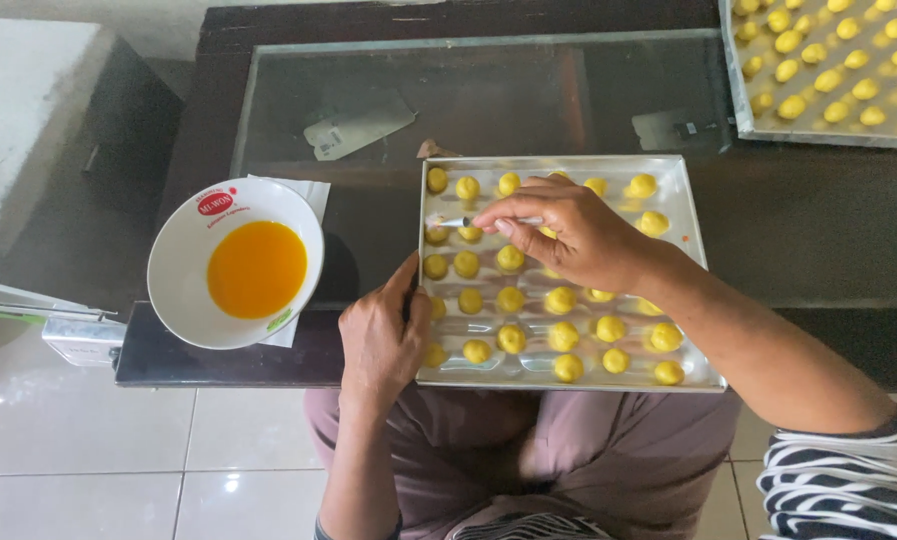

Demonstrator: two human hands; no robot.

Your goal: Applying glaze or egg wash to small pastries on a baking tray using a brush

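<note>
A metal baking tray (690, 250) lies on a dark glass-topped table, holding several small yellow dough balls (509, 258) in rows. My right hand (568, 232) hovers over the tray's middle, pinching a thin metal-handled brush (452, 222) whose tip points left, touching a dough ball near the tray's left side. My left hand (380, 340) rests on the tray's front left edge, fingers curled against the rim. A white bowl (183, 255) of orange-yellow egg wash (256, 268) sits on a paper napkin to the left of the tray.
A second tray (743, 110) filled with several yellow dough balls sits at the back right corner. Paper tags lie under the glass top (358, 125). The table's front edge is above my lap; white floor tiles (78, 450) lie at the lower left.
</note>
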